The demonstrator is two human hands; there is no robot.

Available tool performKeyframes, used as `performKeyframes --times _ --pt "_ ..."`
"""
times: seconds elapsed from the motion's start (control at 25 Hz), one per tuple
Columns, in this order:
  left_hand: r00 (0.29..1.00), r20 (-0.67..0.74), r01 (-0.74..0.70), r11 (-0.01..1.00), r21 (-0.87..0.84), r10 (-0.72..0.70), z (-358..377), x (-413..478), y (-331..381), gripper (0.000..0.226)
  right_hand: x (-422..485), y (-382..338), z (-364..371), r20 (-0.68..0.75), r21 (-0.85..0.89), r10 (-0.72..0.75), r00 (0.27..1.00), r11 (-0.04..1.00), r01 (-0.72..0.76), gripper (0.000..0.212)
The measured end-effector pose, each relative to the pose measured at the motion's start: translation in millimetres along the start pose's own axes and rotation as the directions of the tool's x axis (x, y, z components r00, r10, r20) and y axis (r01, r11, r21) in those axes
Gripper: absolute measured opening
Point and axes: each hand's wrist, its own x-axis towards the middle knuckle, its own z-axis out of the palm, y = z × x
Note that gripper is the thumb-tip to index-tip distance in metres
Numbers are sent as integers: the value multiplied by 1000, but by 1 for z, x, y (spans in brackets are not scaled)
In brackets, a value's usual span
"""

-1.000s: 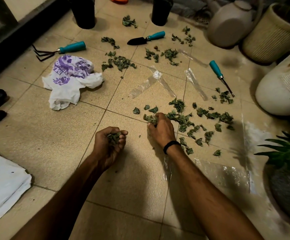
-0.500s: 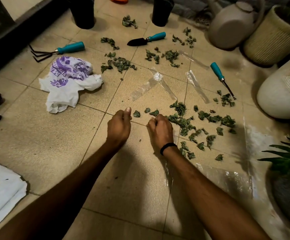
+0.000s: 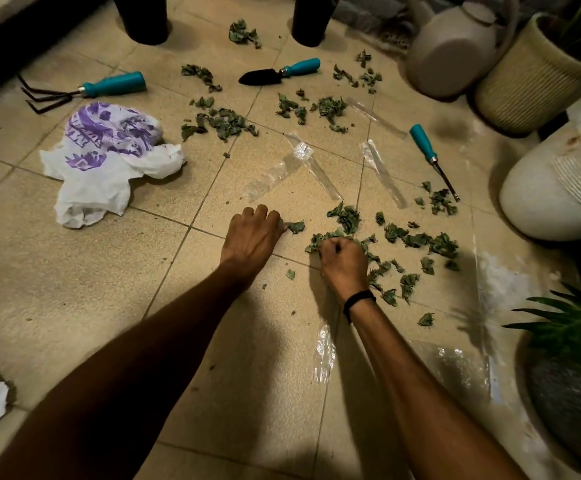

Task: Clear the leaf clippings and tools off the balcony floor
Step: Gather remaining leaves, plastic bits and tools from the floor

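Observation:
Green leaf clippings [image 3: 417, 240] lie scattered over the beige tiled floor, with more heaps further back [image 3: 223, 121]. My left hand [image 3: 252, 237] is palm-down with curled fingers closing on a few clippings [image 3: 296, 226] at its fingertips. My right hand [image 3: 342, 261], with a black wristband, grips a bunch of clippings in the nearest heap. Three teal-handled tools lie on the floor: a hand rake [image 3: 84, 90] at far left, a small black trowel [image 3: 278, 72] at the back, a weeder [image 3: 432, 161] at right.
A crumpled white and purple plastic bag [image 3: 109, 161] lies left of the clippings. Clear tape strips [image 3: 302, 168] stick to the tiles. Plant pots [image 3: 552, 192], a ribbed basket pot [image 3: 531, 74] and a watering can [image 3: 455, 50] line the right. Two black pots [image 3: 143, 19] stand at the back.
My left hand, which held a fistful of clippings a second ago, turned palm-down and reached forward to the loose clippings. My right hand slid slightly right into the heap.

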Motion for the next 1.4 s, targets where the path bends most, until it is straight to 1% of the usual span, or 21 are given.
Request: performKeyframes --times 0.08,0.16,0.28,0.36,0.48,0.56,0.6,0.68,0.76,0.84,0.92,1.0,1.04,1.08,1.12,1.16,1.2,1.24,1.28,1.32,1.4 --pt "999 28 -17 999 27 16 -1 -4 -1 17 4 -15 8 -8 -75 -79 997 994 79 27" --pt "998 63 12 999 -37 -9 -7 -9 -6 9 5 -31 22 -26 -179 -164 986 971 157 23" --pt "985 119 151 957 -249 -125 -19 -24 -16 8 12 -45 43 6 -329 -214 977 922 204 36" --pt "969 145 237 911 -338 -198 -25 -41 -20 6 15 -48 53 43 -464 -241 970 855 233 42" --pt "967 117 252 888 -384 -224 -29 -69 -24 14 12 -45 68 94 -588 -283 955 758 283 32" --pt "972 87 234 900 -367 -217 -26 -81 -25 20 6 -43 72 109 -536 -282 953 791 295 24" --pt "974 68 225 906 -359 -215 -24 -83 -26 21 5 -43 69 77 -445 -250 965 858 258 22" --pt "983 23 181 938 -294 -182 -18 -81 -27 22 3 -45 54 -11 -178 -91 996 980 88 27" --pt "989 14 146 974 -172 -146 -16 -79 -27 25 -3 -43 34 -47 -13 -2 999 1000 2 38" --pt "987 31 156 986 -62 -155 -18 -80 -26 32 -16 -38 17 -60 -31 -41 997 999 39 42" --pt "980 48 193 981 -12 -193 -23 -82 -24 37 -30 -29 12 -49 -172 -118 992 979 108 43" --pt "955 73 295 952 -85 -289 -32 -77 -24 42 -46 -20 19 37 -266 -140 989 953 145 45" --pt "926 73 379 904 -199 -372 -36 -74 -26 45 -57 -19 23 81 -246 -121 989 960 137 41" --pt "879 109 470 805 -361 -465 -43 -71 -28 48 -68 -16 29 115 -261 -125 985 953 152 35" --pt "806 187 553 601 -577 -562 -52 -69 -33 50 -78 -12 34 131 -308 -169 977 930 202 31" --pt "701 321 587 258 -767 -637 -61 -67 -40 50 -83 -8 39 151 -377 -214 965 890 257 27" --pt "595 510 546 -152 -824 -621 -70 -67 -47 45 -84 -4 43 166 -418 -239 957 862 288 24" --pt "527 674 466 -488 -738 -517 -78 -71 -56 39 -82 -5 43 158 -434 -225 962 859 272 22" --pt "510 766 394 -685 -613 -391 -83 -77 -65 34 -77 -5 45 133 -409 -184 974 885 223 21" --pt "527 800 351 -785 -511 -285 -86 -84 -73 30 -72 -9 42 91 -319 -106 990 939 130 18" --pt "578 798 296 -866 -403 -174 -91 -103 -85 25 -62 -15 35 100 -57 95 990 994 -90 25"
